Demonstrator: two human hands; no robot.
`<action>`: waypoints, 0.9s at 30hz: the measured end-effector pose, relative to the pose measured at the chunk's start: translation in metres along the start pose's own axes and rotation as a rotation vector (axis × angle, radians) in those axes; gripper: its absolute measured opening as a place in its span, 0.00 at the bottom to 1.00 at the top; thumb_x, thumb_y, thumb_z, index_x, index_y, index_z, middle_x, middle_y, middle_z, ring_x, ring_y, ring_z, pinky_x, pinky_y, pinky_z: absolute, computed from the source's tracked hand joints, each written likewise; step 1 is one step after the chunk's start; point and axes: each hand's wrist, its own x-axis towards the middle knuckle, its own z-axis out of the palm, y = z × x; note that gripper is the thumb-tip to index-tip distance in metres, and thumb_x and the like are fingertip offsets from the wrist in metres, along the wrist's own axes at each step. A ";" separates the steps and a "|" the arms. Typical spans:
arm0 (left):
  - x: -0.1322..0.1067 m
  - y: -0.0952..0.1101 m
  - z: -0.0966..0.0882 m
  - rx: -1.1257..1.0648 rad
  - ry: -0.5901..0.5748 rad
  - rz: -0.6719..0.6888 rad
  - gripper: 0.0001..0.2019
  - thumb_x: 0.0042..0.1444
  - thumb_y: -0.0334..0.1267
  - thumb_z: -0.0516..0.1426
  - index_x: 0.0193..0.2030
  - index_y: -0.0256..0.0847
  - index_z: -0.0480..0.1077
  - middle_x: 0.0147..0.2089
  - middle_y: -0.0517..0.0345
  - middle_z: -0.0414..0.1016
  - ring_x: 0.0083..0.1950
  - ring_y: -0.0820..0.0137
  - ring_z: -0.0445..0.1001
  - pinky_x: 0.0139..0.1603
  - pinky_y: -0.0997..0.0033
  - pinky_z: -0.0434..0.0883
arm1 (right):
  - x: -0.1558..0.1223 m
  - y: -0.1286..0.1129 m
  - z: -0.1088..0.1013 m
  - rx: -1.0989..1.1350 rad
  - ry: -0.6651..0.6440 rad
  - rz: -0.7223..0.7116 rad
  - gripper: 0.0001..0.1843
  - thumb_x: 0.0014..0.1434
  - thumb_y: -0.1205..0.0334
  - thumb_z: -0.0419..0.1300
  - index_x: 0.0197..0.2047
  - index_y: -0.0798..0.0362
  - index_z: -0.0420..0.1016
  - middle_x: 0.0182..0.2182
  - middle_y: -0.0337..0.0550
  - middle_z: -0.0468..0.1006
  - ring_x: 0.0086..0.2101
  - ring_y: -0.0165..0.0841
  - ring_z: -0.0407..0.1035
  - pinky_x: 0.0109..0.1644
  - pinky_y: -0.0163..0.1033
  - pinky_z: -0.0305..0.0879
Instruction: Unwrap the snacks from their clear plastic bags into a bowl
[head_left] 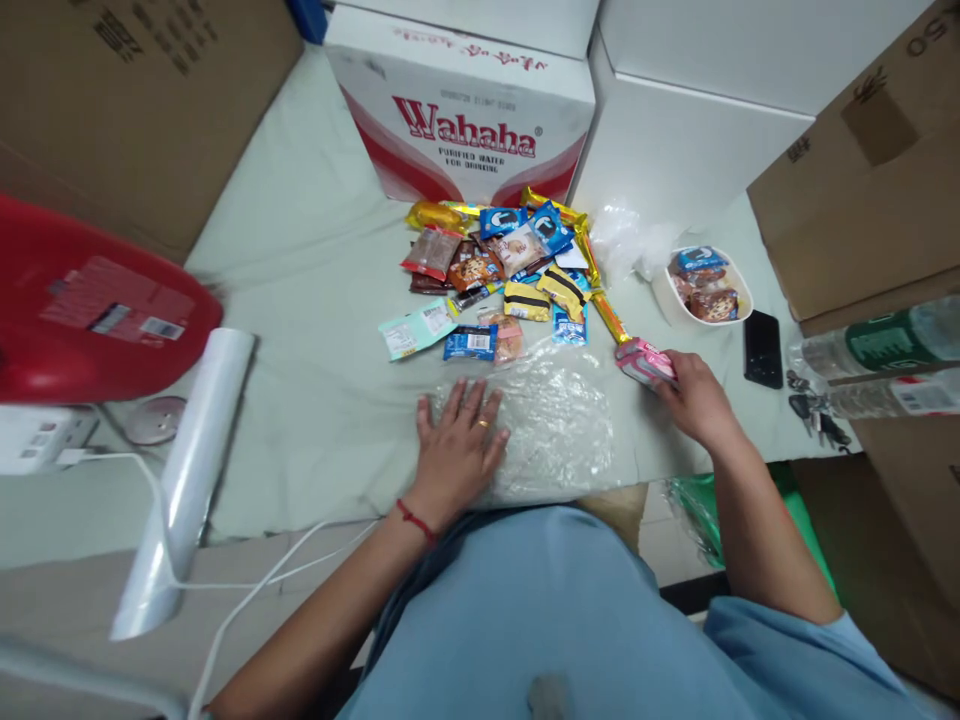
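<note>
My left hand lies flat with fingers spread at the left edge of a clear plastic bag on the table's near side. Out to the right, my right hand is closed on a pink-and-grey snack pack, held low at the table; its exact kind is unclear. Beyond both hands is a pile of wrapped snacks, with a brown cookie packet, yellow-and-black packets, a blue packet and a mint-green packet. A gold-wrapped stick nearly reaches the pink pack.
A white tub of snacks stands at right, near a phone, keys and bottles. A Wahaha carton is behind the pile. At left are a plastic roll, a red container and white cables.
</note>
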 end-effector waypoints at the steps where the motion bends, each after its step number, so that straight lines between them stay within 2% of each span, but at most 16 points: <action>1: 0.002 0.000 0.001 0.021 0.004 -0.010 0.28 0.70 0.47 0.49 0.75 0.52 0.57 0.78 0.50 0.56 0.80 0.49 0.48 0.74 0.27 0.32 | 0.000 0.000 -0.004 0.018 0.014 0.019 0.27 0.62 0.55 0.55 0.61 0.57 0.73 0.50 0.61 0.78 0.49 0.53 0.71 0.55 0.56 0.67; 5: 0.003 0.000 0.004 0.069 -0.014 -0.015 0.29 0.70 0.47 0.49 0.77 0.54 0.53 0.79 0.51 0.52 0.81 0.47 0.45 0.73 0.23 0.29 | 0.004 -0.015 -0.039 0.243 0.048 0.026 0.30 0.63 0.47 0.59 0.63 0.54 0.72 0.52 0.53 0.80 0.49 0.49 0.74 0.54 0.50 0.70; 6: 0.002 0.000 0.004 0.077 -0.025 -0.015 0.29 0.70 0.48 0.48 0.77 0.54 0.53 0.80 0.51 0.51 0.81 0.47 0.45 0.72 0.22 0.30 | 0.006 -0.025 -0.047 0.326 0.002 -0.024 0.30 0.64 0.46 0.59 0.64 0.53 0.72 0.53 0.51 0.80 0.49 0.47 0.75 0.54 0.48 0.70; 8: 0.001 0.000 0.003 0.085 -0.036 -0.018 0.29 0.71 0.48 0.47 0.77 0.54 0.51 0.80 0.51 0.49 0.81 0.47 0.45 0.72 0.23 0.31 | 0.011 -0.051 -0.052 0.472 -0.202 -0.185 0.29 0.65 0.46 0.59 0.64 0.52 0.73 0.54 0.48 0.80 0.49 0.44 0.75 0.53 0.44 0.70; 11: 0.001 -0.003 0.001 0.068 -0.036 -0.027 0.29 0.72 0.45 0.43 0.78 0.54 0.48 0.80 0.49 0.48 0.80 0.52 0.50 0.74 0.26 0.35 | 0.022 -0.096 -0.033 0.539 -0.562 -0.445 0.24 0.66 0.52 0.59 0.62 0.52 0.74 0.54 0.45 0.81 0.50 0.41 0.75 0.54 0.41 0.70; 13: 0.000 -0.005 0.000 0.055 -0.028 -0.027 0.29 0.73 0.43 0.41 0.79 0.52 0.46 0.80 0.47 0.48 0.79 0.55 0.53 0.74 0.28 0.37 | 0.032 -0.120 -0.012 0.474 -0.693 -0.548 0.22 0.66 0.57 0.59 0.62 0.51 0.74 0.52 0.45 0.81 0.48 0.40 0.75 0.54 0.42 0.69; 14: -0.001 -0.006 0.000 0.054 -0.024 -0.022 0.29 0.73 0.43 0.41 0.79 0.51 0.46 0.80 0.47 0.49 0.79 0.55 0.54 0.75 0.29 0.37 | 0.036 -0.128 -0.002 0.407 -0.709 -0.578 0.21 0.66 0.60 0.59 0.61 0.52 0.75 0.51 0.47 0.81 0.48 0.40 0.74 0.54 0.43 0.69; 15: -0.001 -0.007 0.001 0.056 -0.020 -0.014 0.29 0.73 0.43 0.41 0.79 0.51 0.45 0.80 0.46 0.49 0.78 0.56 0.54 0.75 0.30 0.36 | 0.039 -0.134 0.006 0.325 -0.684 -0.592 0.20 0.66 0.61 0.59 0.60 0.53 0.76 0.51 0.49 0.81 0.48 0.41 0.73 0.55 0.45 0.68; 17: -0.003 -0.008 0.002 0.066 -0.014 0.001 0.29 0.73 0.42 0.42 0.79 0.51 0.45 0.79 0.47 0.50 0.78 0.55 0.54 0.75 0.30 0.35 | 0.041 -0.142 0.016 0.158 -0.538 -0.581 0.20 0.66 0.63 0.60 0.60 0.54 0.76 0.56 0.54 0.77 0.53 0.46 0.70 0.58 0.50 0.66; 19: -0.004 -0.007 0.003 0.073 -0.013 0.010 0.29 0.73 0.42 0.42 0.79 0.51 0.44 0.79 0.48 0.51 0.79 0.55 0.54 0.75 0.30 0.33 | 0.039 -0.145 0.020 0.058 -0.401 -0.577 0.23 0.66 0.59 0.62 0.63 0.54 0.74 0.62 0.58 0.72 0.58 0.51 0.64 0.61 0.54 0.62; 23: -0.004 -0.006 -0.001 0.053 -0.005 -0.002 0.29 0.73 0.43 0.43 0.79 0.52 0.44 0.80 0.48 0.49 0.79 0.55 0.53 0.75 0.31 0.35 | 0.028 -0.145 0.026 0.030 -0.389 -0.595 0.37 0.60 0.53 0.70 0.68 0.53 0.66 0.61 0.56 0.72 0.60 0.53 0.60 0.62 0.56 0.61; 27: -0.003 -0.011 -0.009 0.050 0.019 -0.030 0.28 0.73 0.43 0.44 0.78 0.56 0.49 0.80 0.52 0.49 0.80 0.54 0.49 0.75 0.31 0.34 | 0.020 -0.141 0.035 0.091 -0.357 -0.571 0.40 0.59 0.54 0.71 0.70 0.51 0.63 0.60 0.56 0.72 0.57 0.51 0.60 0.61 0.55 0.61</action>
